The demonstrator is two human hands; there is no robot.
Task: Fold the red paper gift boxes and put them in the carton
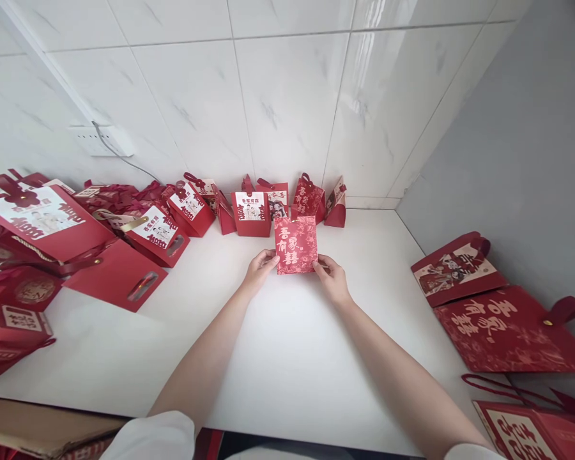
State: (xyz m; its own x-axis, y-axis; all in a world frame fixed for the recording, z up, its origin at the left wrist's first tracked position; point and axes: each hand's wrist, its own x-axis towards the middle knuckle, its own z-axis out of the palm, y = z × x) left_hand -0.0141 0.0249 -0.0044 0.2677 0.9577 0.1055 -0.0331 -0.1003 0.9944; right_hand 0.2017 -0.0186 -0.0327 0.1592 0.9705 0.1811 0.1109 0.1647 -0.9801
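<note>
Pinching a red packet from both sides, the two hands meet over the middle of the white table. The left grip is closed narrowly on the packet's lower left corner, with the fingertips on its edge. The right grip is closed the same way on the lower right corner. The packet sits between the two grips and rises above them. Its printed face, gold characters on a red pattern, is turned to the camera. Its lower edge is level with the fingers and close to the table; whether it touches the table cannot be told.

Just behind the packet a row of small red boxes stands along the foot of the tiled wall. They have handles and picture labels, and the nearest is almost in line with the packet's top edge. To the left lies a pile of bigger red bags, some flat and some leaning on one another. Above them a socket with a cable is fixed to the wall. To the right, well apart from the right grip, two flat bags lie overlapping by the grey side wall. A cardboard carton shows at the lower left edge.
</note>
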